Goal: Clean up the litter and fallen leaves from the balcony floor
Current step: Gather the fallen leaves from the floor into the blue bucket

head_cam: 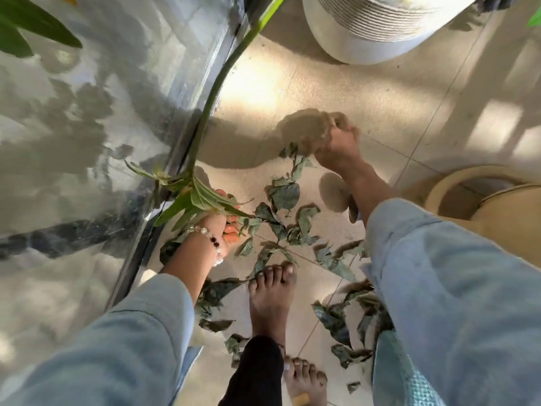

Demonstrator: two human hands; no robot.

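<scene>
Your left hand (218,227) reaches down, palm up, fingers curled round a bunch of green leaves (193,200). Your right hand (333,148) stretches forward to the floor, blurred; grip can't be told. Dry fallen leaves (281,197) lie scattered between both hands, pointing every way. The stem (222,80) runs up-right from your left hand.

White ribbed planter (380,30), beige stool (497,206), glass railing (87,127), long green stem (222,80).

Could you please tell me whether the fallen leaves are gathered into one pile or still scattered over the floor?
Scattered: the leaves lie spread across the tiles around the bare feet, not in one heap.
</scene>
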